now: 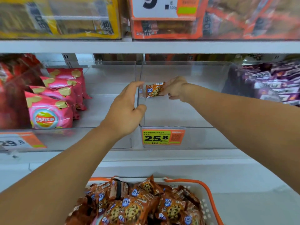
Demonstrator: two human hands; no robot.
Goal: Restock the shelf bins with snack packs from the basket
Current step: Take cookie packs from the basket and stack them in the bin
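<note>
basket [209,192] of orange cookie packs [134,208]

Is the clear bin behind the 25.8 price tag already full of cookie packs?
No, the clear bin is bare except for one cookie pack held by the right hand.

The pink chip bag [48,114] is showing "Lay's". The orange price tag [163,137] on the clear bin [194,137] is reading "25.8", with "26.8" beneath. The left tag [19,142] is showing "29.8". The upper sign [154,7] is displaying "9".
</note>
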